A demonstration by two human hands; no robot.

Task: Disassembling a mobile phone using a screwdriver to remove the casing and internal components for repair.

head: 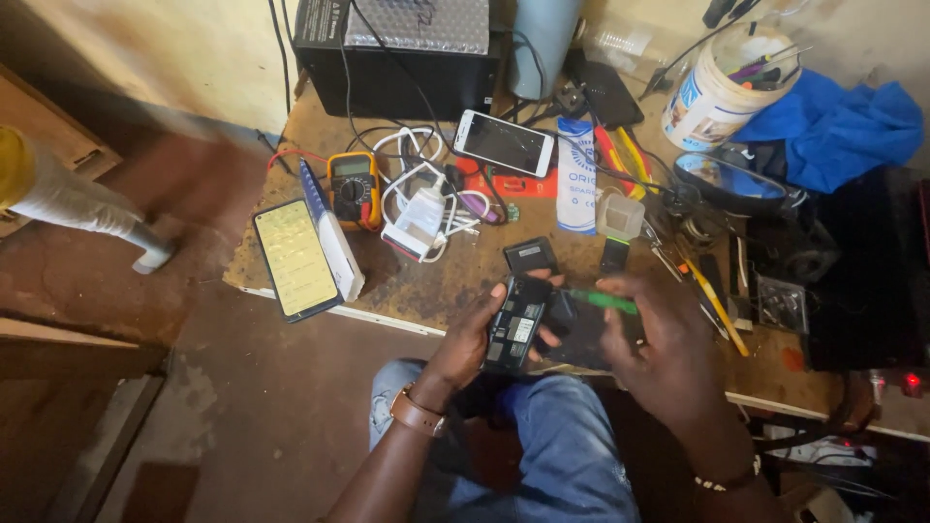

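My left hand (472, 334) wraps its fingers around an opened phone (542, 329), held over my lap at the workbench's (426, 286) near edge; my right hand (668, 344) pinches a green-handled tool (603, 301) against it. The phone is black, its back off, showing a dark inside with a pale label. On the bench I count two more phones: one white (504, 142), one with a lit yellowish screen (295, 258). One yellow multimeter (354, 187) and one white charger (418, 215) lie between them.
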